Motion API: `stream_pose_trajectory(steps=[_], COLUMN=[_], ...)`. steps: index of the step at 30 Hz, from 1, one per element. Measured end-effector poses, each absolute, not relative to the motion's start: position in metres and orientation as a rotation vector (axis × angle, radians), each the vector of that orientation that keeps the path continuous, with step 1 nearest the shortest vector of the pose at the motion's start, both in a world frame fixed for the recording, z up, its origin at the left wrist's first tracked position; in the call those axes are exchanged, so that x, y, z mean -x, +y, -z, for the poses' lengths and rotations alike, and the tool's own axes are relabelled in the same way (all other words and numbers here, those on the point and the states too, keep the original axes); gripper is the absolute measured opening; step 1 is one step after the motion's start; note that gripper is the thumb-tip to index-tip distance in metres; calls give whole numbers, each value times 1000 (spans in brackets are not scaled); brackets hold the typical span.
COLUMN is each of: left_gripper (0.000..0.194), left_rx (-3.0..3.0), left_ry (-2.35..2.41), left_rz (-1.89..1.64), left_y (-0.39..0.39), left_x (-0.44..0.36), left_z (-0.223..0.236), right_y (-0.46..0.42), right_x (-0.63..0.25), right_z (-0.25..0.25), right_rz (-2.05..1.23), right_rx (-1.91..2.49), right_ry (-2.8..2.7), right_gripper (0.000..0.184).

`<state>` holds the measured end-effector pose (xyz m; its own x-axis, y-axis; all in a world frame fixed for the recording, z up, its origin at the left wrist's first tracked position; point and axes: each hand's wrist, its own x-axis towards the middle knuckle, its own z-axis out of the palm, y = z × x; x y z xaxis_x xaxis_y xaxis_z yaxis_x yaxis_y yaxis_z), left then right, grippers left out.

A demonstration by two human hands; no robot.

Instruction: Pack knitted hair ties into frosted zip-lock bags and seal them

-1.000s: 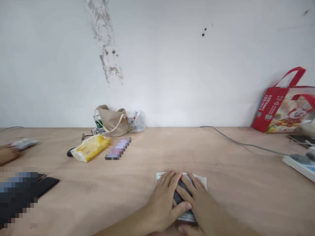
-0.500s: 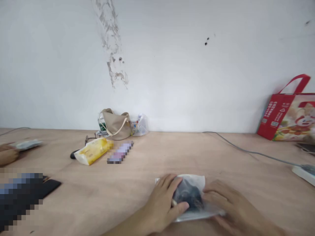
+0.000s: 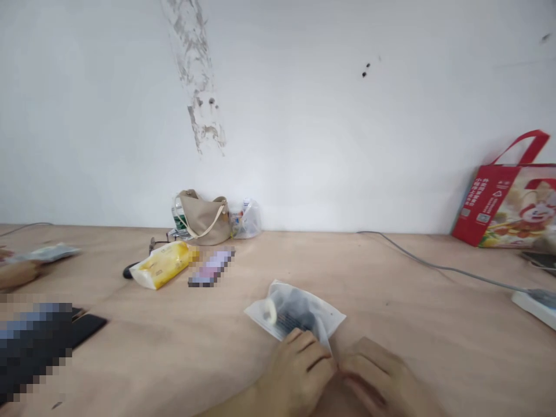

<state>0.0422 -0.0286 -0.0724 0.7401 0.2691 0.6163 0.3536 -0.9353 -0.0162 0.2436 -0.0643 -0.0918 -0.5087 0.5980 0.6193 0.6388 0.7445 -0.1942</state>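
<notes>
A frosted plastic pouch (image 3: 324, 313) with something dark and a pale ring-like piece inside lies on the wooden table, close in front of me. My left hand (image 3: 299, 368) has its fingers curled over the near edge of the pouch. Right beside it, my right hand (image 3: 376, 373) is closed too, its fingertips meeting the left hand at the pouch's near right corner. Both hands cover that edge, so the exact pinch is hidden.
A yellow tissue pack (image 3: 167, 263) and a blurred-out phone (image 3: 212, 266) lie left of centre, before a beige handbag (image 3: 206, 217). At right are a red shopping bag (image 3: 490, 202), a grey cable (image 3: 434, 266) and a white power strip (image 3: 536, 310). Another person's hand (image 3: 21, 273) shows at far left.
The pouch has turned, and its far end now points away from me. My left hand has come off its top to the near edge; my right hand has moved left beside it.
</notes>
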Motion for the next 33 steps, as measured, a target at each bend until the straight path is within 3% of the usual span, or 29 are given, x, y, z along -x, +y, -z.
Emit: stream_pose_trajectory(steps=[11,19,33], left_gripper=[38,31,22], left_rx=[2856,2648,2890], left_ry=[-538,-451,-710], left_rz=[1058,1132,1203], left_y=[-30,-30,-19], left_x=[-42,-44,-26], left_z=[72,58,32], right_y=[-67,-62,-57], right_x=[-230,-232,-246], right_z=[93,92,69], right_rz=[222,339,386], right_rx=[1075,889,898], right_ry=[-2176,-2188,-2123], right_gripper=[15,22,22])
